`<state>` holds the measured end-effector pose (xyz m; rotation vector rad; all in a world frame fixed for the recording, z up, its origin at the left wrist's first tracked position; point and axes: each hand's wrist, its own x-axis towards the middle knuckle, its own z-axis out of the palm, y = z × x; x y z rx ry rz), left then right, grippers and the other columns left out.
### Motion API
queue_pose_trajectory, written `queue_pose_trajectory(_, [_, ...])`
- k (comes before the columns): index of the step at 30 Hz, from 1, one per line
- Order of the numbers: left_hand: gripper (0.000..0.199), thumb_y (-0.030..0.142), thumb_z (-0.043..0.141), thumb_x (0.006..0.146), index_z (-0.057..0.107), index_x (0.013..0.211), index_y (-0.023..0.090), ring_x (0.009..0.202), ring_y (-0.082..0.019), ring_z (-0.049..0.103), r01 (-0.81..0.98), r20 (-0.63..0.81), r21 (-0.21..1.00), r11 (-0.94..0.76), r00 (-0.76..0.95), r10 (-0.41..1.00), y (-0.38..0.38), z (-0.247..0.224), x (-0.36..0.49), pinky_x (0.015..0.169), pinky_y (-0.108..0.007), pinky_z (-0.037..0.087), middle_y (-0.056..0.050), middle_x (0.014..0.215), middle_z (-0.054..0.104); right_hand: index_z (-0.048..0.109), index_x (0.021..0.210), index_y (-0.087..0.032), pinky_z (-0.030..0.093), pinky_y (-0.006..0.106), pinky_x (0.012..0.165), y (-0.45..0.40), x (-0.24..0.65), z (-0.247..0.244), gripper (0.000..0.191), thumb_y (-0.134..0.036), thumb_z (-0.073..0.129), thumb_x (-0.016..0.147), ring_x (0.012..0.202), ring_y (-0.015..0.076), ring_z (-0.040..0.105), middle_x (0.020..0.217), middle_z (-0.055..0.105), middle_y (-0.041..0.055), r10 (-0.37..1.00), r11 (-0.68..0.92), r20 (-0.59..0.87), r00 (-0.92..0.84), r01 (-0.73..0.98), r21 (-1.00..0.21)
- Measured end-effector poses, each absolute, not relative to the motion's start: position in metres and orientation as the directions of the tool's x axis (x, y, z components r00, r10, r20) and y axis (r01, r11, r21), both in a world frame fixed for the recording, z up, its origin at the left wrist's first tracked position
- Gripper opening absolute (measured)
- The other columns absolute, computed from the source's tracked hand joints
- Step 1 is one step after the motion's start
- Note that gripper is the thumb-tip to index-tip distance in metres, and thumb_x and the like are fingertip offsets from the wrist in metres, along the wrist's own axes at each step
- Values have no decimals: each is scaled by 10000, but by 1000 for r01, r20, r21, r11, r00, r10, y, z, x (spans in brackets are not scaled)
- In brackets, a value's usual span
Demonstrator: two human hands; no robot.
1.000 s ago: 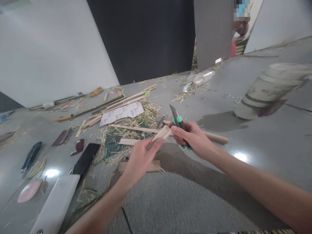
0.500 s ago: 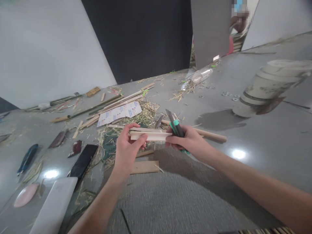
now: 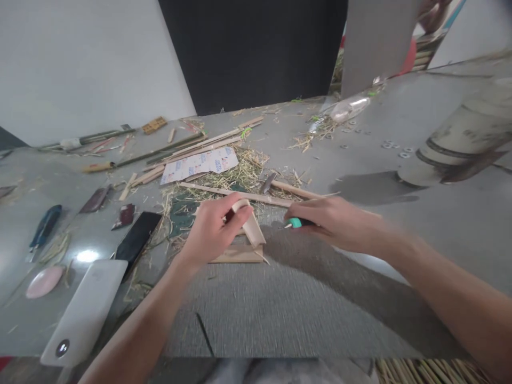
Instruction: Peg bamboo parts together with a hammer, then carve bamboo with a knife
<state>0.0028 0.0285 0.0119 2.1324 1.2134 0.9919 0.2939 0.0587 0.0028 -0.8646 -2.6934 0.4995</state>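
My left hand (image 3: 210,226) is closed around a short, pale, curved bamboo piece (image 3: 255,229), which slants down toward the table. The thumb lies on its upper end. My right hand (image 3: 340,220) is apart from the bamboo, to its right, wrapped round a black and green utility knife (image 3: 295,223). Only the knife's green part and some of its black body show; its blade cannot be made out. Below the bamboo piece lies a flat wooden strip (image 3: 236,255). A dark green cutting mat (image 3: 182,210) shows beside my left hand, partly under shavings. Behind both hands runs a long thin strip (image 3: 240,196).
Shavings (image 3: 256,165) and a printed paper (image 3: 200,165) lie behind my hands, near a hammer (image 3: 269,183). At left are a blue cutter (image 3: 46,226), black phone (image 3: 138,234), white power bank (image 3: 86,309) and pink oval object (image 3: 45,281). A large cup (image 3: 460,138) stands right.
My hands have moved apart, the right one going rightward with the utility knife turned down. The bamboo piece has swung from level between both hands to a slant in my left hand alone.
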Motion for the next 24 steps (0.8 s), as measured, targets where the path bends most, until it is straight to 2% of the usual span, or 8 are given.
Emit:
queue_pose_trajectory(4, [284,250,543,1058,504,780,206,502,-97,378,557,387,560,-613,478,788,29,20,22,542,-280,289,73,587,401,600,977,-198,163,289,560,52,294,3,596,-676,272,1115,580,142,490,813,657,36,662,745,204,-721,662,-79])
queue_pose_trajectory(6, [303,236,528,1059,464,764,208,533,-109,400,564,379,494,-662,545,748,31,24,30,565,-292,288,66,602,400,610,982,-200,120,296,558,48,294,4,670,-719,203,1097,531,138,448,799,662,36,686,707,224,-693,707,24])
queue_pose_trajectory(9, [326,224,473,1076,421,755,216,581,-133,412,542,357,439,-717,627,692,36,26,37,586,-312,277,45,646,413,620,981,-195,95,306,563,44,295,4,727,-726,136,1093,499,139,404,735,637,39,724,636,254,-641,763,112])
queue_pose_trajectory(12, [334,235,444,1093,407,761,222,579,-141,406,519,369,454,-724,630,683,39,23,37,588,-314,278,45,650,397,616,944,-185,106,317,564,40,294,1,725,-715,146,1099,542,149,434,703,605,50,741,601,297,-602,792,107])
queue_pose_trajectory(17, [337,251,435,1098,437,762,220,613,-146,457,477,384,472,-742,646,660,40,16,31,603,-304,320,26,678,469,616,909,-164,196,325,583,36,286,-6,597,-634,313,1118,721,170,536,865,637,93,714,652,363,-599,757,-35])
queue_pose_trajectory(24, [338,244,431,1089,402,753,226,544,-131,414,446,413,498,-744,632,656,43,11,23,562,-293,299,43,622,413,609,905,-152,163,320,571,40,278,-15,537,-570,344,1115,669,152,473,798,593,73,699,663,389,-600,748,-37])
